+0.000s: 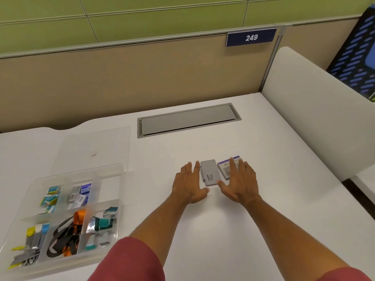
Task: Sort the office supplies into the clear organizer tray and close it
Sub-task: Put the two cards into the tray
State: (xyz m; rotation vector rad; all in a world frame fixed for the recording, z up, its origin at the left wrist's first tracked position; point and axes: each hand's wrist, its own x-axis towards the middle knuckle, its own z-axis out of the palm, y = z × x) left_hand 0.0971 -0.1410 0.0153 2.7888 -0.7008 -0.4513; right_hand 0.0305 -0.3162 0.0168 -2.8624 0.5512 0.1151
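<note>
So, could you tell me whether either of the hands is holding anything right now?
Nothing is held. The left hand lies open beside the grey box; the right hand rests straight fingers on the purple-and-white box.

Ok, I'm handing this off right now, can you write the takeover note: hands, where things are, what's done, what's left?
Left hand: open, flat on the desk, fingers beside the grey box.
Right hand: open, fingers lying over the purple-and-white box, thumb by the grey box.
Both boxes lie side by side on the desk, outside the organizer tray.
Done: tray at left already holds small boxes, lanyards, clips and markers in its compartments.
Left: put both boxes in, then close with the clear lid lying behind the tray.
</note>
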